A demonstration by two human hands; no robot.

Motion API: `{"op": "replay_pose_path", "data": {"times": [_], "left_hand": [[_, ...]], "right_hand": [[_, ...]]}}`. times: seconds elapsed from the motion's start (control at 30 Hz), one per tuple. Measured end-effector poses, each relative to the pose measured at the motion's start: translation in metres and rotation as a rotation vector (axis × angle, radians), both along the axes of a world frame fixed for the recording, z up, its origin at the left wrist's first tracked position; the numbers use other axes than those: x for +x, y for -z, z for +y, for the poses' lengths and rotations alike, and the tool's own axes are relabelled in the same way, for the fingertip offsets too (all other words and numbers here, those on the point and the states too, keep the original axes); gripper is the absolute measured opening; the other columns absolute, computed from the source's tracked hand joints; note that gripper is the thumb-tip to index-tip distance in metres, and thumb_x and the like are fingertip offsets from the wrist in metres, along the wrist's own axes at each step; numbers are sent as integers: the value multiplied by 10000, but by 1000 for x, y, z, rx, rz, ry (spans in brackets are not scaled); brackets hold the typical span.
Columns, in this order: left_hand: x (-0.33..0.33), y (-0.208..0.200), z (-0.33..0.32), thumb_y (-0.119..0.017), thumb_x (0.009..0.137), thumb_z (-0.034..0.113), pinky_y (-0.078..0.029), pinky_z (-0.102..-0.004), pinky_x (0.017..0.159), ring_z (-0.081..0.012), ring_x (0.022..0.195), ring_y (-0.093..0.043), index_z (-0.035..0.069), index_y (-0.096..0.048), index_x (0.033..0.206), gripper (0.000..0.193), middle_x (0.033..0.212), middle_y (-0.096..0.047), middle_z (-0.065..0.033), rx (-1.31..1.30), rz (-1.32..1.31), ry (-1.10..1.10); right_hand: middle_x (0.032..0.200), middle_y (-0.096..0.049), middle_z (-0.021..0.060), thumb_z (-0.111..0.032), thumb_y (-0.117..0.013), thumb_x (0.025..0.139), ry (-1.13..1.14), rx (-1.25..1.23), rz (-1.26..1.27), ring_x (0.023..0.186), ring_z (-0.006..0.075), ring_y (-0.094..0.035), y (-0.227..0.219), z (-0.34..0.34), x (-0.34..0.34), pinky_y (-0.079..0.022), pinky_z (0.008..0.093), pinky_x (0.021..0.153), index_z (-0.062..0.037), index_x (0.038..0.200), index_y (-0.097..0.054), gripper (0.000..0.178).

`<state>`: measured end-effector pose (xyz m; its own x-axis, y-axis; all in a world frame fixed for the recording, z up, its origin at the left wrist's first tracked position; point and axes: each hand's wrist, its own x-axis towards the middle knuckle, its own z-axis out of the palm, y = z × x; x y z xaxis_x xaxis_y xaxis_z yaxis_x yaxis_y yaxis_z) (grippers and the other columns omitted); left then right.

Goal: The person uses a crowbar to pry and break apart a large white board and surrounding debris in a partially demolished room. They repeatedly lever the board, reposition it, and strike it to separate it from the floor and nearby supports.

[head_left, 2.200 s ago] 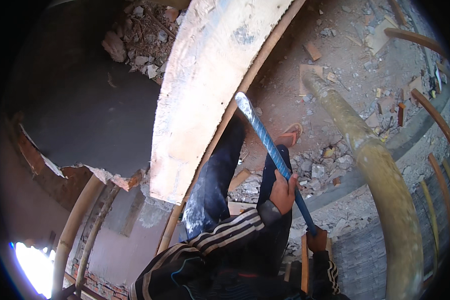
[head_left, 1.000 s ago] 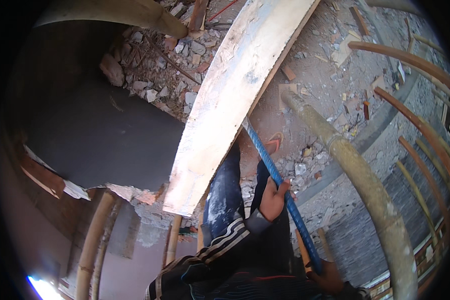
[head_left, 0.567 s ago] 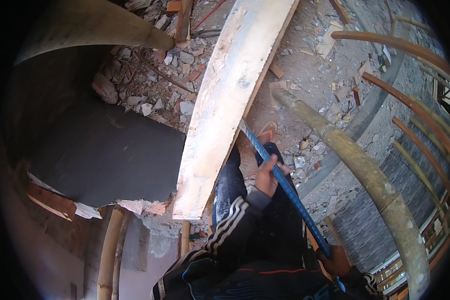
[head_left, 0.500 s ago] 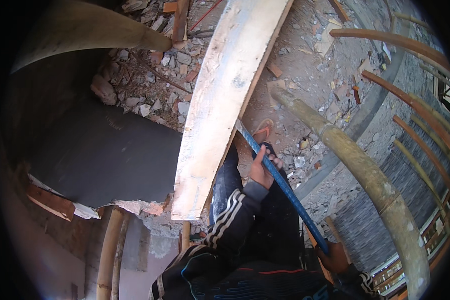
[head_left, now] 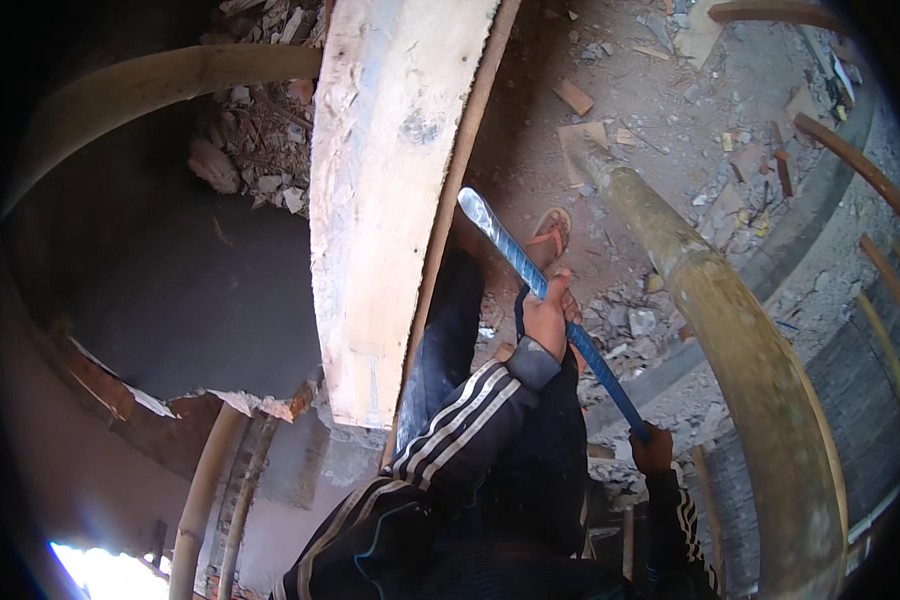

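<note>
A blue pry bar (head_left: 600,368) with spiral ridges slants across my front, its bare flattened metal tip (head_left: 477,208) at the far left end. My left hand (head_left: 548,315) wraps round its middle. Closed on the lower end is my right hand (head_left: 653,450), beside my right hip. The tip lies close to the right edge of a long, thick wooden board (head_left: 370,200); whether the two touch, I cannot tell. Pale and stained, that board runs from the far edge of the view toward me.
A thick bamboo pole (head_left: 715,290) stretches along my right, another (head_left: 170,75) at the upper left. Left of the board lies a dark flat panel (head_left: 210,300). Broken rubble (head_left: 270,185) and wood scraps litter the ground around my sandalled foot (head_left: 550,235).
The pry bar's tip has come away from beneath the board's edge and now shows whole. My right hand has moved farther forward. The view has shifted, so the board appears farther left.
</note>
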<state>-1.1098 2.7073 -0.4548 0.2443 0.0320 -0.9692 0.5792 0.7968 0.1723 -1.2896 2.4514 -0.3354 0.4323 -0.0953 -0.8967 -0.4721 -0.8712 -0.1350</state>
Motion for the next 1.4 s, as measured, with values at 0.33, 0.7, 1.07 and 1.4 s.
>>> {"op": "replay_pose_path", "data": {"times": [0.33, 0.7, 1.07, 1.4], "left_hand": [[18, 40, 4, -585, 878, 172, -333, -271, 424, -106, 424, -370, 98, -400, 683, 278, 528, -360, 15, 146, -79, 57], [54, 82, 22, -618, 861, 149, -353, -268, 453, -95, 449, -398, 83, -442, 668, 269, 549, -408, 9, 404, -155, 101], [46, 2, 42, -573, 911, 302, -471, -265, 591, -136, 622, -574, 27, -509, 870, 285, 702, -554, -42, 218, -238, 200], [58, -73, 46, -559, 902, 410, -520, -304, 628, -194, 669, -618, 57, -512, 1014, 373, 766, -576, -78, -102, -166, -36]], "right_hand": [[651, -614, 193, -186, -664, 674, 47, 94, 8, 646, 383, -612, 106, -5, -19, -475, 451, 599, -32, 874, -663, 252], [589, -598, 200, -208, -654, 715, 177, 199, -126, 578, 319, -638, 238, 50, 37, -456, 407, 529, -18, 689, -665, 192], [567, -596, 151, -197, -667, 737, 270, 41, 221, 537, 234, -599, -6, 67, 38, -431, 396, 540, 18, 675, -633, 226], [606, -569, 193, -201, -623, 749, 233, -18, 262, 566, 310, -621, -212, 158, 171, -484, 393, 575, 36, 722, -601, 240]]}}
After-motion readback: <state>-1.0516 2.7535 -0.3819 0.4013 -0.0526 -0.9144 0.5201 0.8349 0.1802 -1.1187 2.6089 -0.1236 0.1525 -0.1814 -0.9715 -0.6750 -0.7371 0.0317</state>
